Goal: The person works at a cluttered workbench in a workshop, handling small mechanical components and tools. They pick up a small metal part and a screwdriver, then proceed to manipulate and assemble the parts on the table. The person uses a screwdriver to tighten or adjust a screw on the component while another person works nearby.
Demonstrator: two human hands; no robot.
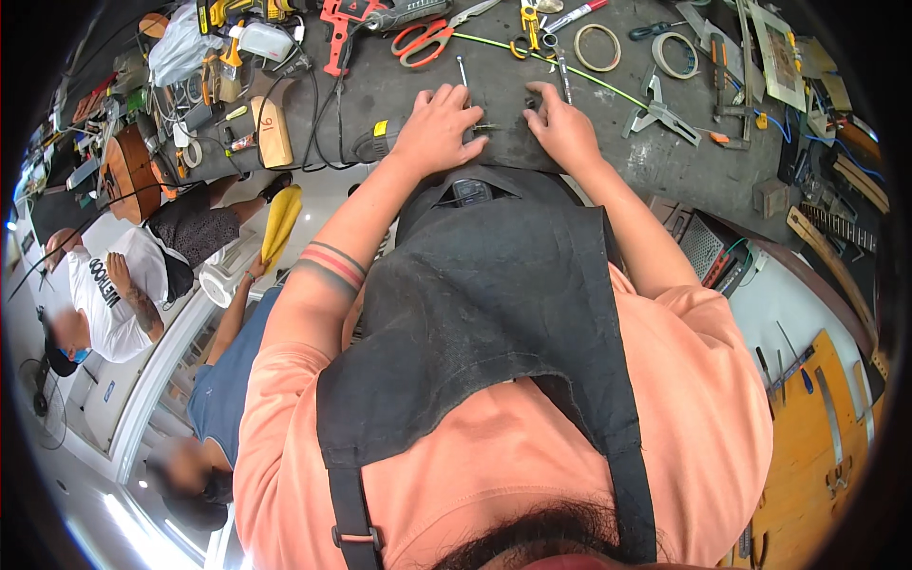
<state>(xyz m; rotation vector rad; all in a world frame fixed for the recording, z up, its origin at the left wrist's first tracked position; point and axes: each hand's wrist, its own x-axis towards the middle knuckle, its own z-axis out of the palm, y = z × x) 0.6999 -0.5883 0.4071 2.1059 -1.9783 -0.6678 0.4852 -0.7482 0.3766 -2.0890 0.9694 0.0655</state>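
My left hand point(440, 128) lies on the dark workbench point(380, 66) with its fingers spread and nothing seen in it. A slim metal wrench point(463, 72) lies just beyond its fingertips. Close by its thumb is a small brass-coloured metal piece point(487, 126). My right hand point(564, 128) is at the bench edge, its thumb and forefinger curled around a small dark piece point(532, 102) too small to name. Another metal wrench point(564, 76) lies beyond its knuckles.
Orange-handled scissors point(423, 43), a red power tool point(344, 28) and tape rolls point(597, 47) lie farther back. Metal calipers point(657, 112) rest at right. Cables and a wooden block point(273, 133) crowd the left. Two people are at left, one in a white shirt point(119, 285).
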